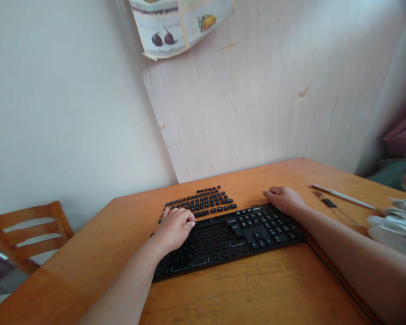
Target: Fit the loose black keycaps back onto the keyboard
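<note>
A black keyboard [237, 243] lies on the wooden table; its left and middle parts are stripped of keycaps, while the number pad and arrow keys are still fitted. My left hand [176, 225] is closed over the keyboard's upper left part, thumb and fingers drawn together. Whatever may be between those fingertips is hidden. Beyond the keyboard, loose black keycaps [206, 201] are laid out in rows. My right hand [286, 201] rests at the keyboard's far right corner with its fingers curled together; their undersides are hidden.
To the right lie a thin white stick-like tool [341, 196], a wire tool with a black grip [329, 203] and a crumpled pale cloth [395, 225]. A cable [334, 275] runs under my right forearm. A wooden chair [30, 232] stands left of the table [203, 302].
</note>
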Available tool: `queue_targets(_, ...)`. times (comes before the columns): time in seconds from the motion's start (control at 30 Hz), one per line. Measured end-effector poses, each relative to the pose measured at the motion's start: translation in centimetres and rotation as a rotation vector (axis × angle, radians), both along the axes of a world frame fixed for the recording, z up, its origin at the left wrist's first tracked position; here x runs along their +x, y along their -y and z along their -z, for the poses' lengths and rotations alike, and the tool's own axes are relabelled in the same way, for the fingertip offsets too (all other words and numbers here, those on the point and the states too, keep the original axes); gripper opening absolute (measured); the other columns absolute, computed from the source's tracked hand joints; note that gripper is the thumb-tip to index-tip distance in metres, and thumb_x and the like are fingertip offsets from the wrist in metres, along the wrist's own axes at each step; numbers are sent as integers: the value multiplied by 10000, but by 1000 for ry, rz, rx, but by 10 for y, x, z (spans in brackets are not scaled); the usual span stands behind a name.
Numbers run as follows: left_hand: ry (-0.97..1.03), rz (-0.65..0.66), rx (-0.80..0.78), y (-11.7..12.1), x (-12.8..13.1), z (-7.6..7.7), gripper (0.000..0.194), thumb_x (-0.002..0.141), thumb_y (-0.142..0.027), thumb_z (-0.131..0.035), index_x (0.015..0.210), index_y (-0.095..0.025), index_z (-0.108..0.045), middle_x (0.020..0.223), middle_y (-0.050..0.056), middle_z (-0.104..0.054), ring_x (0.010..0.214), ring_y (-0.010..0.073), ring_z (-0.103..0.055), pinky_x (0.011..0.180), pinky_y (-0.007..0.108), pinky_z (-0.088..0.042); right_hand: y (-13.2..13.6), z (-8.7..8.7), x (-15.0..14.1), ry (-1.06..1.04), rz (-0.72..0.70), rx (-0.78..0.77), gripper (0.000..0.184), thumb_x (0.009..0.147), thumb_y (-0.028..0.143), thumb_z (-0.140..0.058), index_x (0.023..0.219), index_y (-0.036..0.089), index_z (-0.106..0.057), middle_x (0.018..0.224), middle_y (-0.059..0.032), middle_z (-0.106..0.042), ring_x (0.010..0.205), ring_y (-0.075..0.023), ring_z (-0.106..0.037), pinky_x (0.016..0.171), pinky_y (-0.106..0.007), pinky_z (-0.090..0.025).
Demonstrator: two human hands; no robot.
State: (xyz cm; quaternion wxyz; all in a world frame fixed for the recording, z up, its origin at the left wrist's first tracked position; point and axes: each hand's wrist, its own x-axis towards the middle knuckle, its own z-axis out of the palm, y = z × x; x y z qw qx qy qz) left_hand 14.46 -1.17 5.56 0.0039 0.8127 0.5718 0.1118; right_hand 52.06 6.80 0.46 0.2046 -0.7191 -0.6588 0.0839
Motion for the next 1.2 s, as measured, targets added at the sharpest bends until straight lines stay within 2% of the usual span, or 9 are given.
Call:
queue_targets(0.37, 9, -1, 24, -2, 0, 4, 136, 872, -317, -557, 856, -248, -673, 922, 18, -690, 973, 227, -571, 1028, 458, -288, 1, -1, 0, 1, 9, -12, 451, 875, 555, -364, 670, 227, -596, 758, -63, -646, 707, -201, -575, 553, -283, -303)
queue_targets(1.2, 22, 2, 14, 0, 1, 3, 116, 855, -304, -576, 839, -257, -681, 905, 12, -683, 986, 228, -566, 1077, 517, -218, 0, -1, -1, -1, 10, -3, 440, 877, 541, -379, 653, 227, -590, 725, -58, -641, 688, -194, -568, 549, -276, -296)
